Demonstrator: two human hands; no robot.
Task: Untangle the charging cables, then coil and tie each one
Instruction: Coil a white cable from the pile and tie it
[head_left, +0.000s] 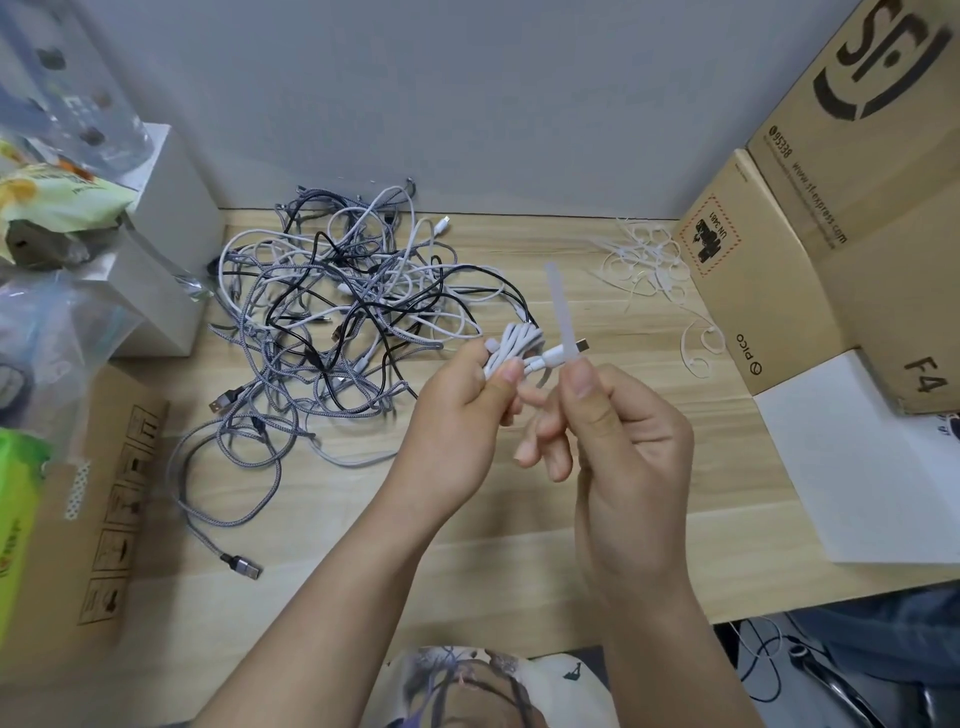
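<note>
Here the left hand grips a folded white cable; the right hand pinches a blurry white tie, maybe wrapping it. Tangled cables lie near the surface's back edge.

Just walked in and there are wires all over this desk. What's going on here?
A person is sorting charging cables. Their left hand grips a coiled white cable, while the right hand pinches a white tie strip held upright beside the coil, not yet wrapped around it. A tangled heap of grey, white and black cables lies untouched on the wooden desk, and spare ties lie near the cardboard boxes.
</note>
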